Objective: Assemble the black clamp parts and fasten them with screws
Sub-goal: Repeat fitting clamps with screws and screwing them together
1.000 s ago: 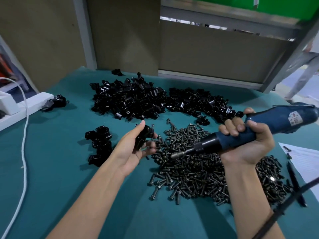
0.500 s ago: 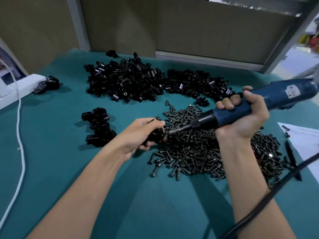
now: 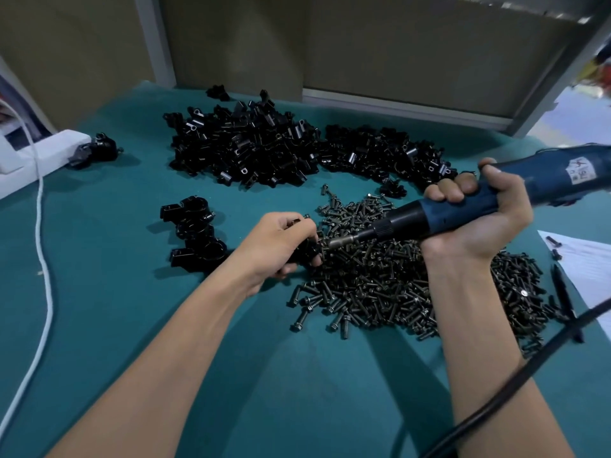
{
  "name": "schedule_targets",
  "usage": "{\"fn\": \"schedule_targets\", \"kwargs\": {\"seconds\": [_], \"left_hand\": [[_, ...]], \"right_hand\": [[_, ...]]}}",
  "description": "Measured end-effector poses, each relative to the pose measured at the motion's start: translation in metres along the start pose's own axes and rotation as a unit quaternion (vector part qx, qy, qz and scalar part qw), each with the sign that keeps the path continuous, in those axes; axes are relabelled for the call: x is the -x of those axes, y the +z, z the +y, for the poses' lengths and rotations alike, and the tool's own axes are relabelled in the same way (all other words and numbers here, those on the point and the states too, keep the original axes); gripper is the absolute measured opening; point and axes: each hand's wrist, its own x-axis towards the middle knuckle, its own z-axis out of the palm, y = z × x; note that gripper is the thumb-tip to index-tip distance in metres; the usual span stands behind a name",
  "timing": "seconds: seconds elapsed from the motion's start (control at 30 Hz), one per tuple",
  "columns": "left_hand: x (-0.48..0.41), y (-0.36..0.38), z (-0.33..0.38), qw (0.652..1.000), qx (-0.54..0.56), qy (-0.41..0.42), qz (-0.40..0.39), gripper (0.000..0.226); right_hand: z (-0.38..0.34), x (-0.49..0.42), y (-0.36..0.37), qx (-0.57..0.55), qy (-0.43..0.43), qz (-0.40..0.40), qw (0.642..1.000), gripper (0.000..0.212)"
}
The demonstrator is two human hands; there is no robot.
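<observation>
The left hand (image 3: 284, 242) has its fingers curled round a small black plastic clamp (image 3: 310, 252) at the near-left edge of the heap of dark metal screws (image 3: 380, 285) on the teal worktop (image 3: 115, 309). The right hand (image 3: 476, 223) is wrapped tightly round the blue corded electric screwdriver (image 3: 545, 176), whose bit seems to meet that clamp. I judge a screw is being driven now: only a small cluster of assembled black clamps (image 3: 195, 233) lies to the left, while the big piles of loose black clamp parts (image 3: 264, 153) behind suggest most work remains.
</observation>
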Motion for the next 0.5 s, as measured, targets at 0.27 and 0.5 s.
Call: {"fn": "schedule_targets", "kwargs": {"seconds": [0.27, 0.5], "left_hand": [[0.0003, -0.0011, -0.0034, 0.998, -0.046, 0.015, -0.028, 0.016], [0.0045, 0.0024, -0.0038, 0.994, -0.016, -0.024, -0.110, 0.021]], "right_hand": [[0.0043, 0.0034, 0.0009, 0.009, 0.014, -0.003, 1.000, 0.012], [-0.0020, 0.0073, 0.0061, -0.007, 0.029, -0.091, 0.995, 0.016]]}}
